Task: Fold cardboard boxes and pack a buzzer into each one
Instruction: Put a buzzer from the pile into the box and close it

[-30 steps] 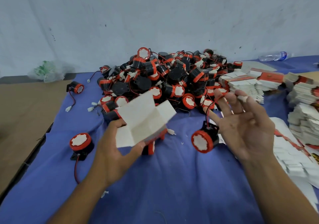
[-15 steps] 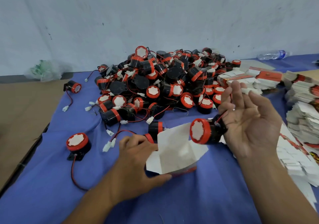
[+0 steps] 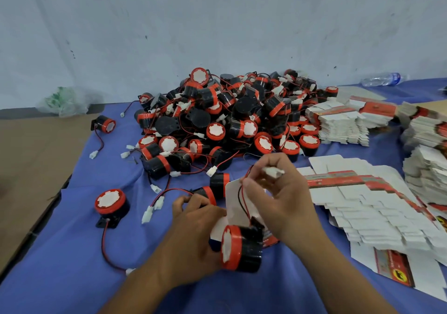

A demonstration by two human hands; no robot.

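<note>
Since the earlier frame the buzzer has dropped from up by my right palm to low in front of me, my right hand has flipped from palm-up to back-up, and my left hand has pulled the box in closer. Far left: brown cardboard sheet point(image 3: 29, 168) on the floor, crumpled plastic bag point(image 3: 63, 100) by the wall. Blue cloth point(image 3: 72, 277) covers the work area. One stray buzzer point(image 3: 105, 125) lies near the cloth's left edge, and another bracket-mounted buzzer point(image 3: 110, 202) sits face-up nearer me, its wire trailing toward my left arm. Centre back: big buzzer pile point(image 3: 229, 115), black bodies, red rims, loose wires and white plugs. My left hand point(image 3: 193, 229) has its fingers curled onto the left side of the cardboard box point(image 3: 233, 195), gripping it; a white flap stands up and a red printed side shows low on the right. The held buzzer point(image 3: 242, 248) is right against the box, red face toward me, touching my left hand; cannot tell whether it is partly inside. Its red-black wire point(image 3: 243, 202) runs up across the flap to my right hand point(image 3: 283, 200), which pinches the connector plug point(image 3: 273, 172) between thumb and fingertips. Right of that: fanned flat box blanks point(image 3: 367, 207), stacked blanks point(image 3: 343, 125) behind, taller stacks point(image 3: 428, 144) at the right edge, water bottle point(image 3: 382, 79) lying by the wall.
</note>
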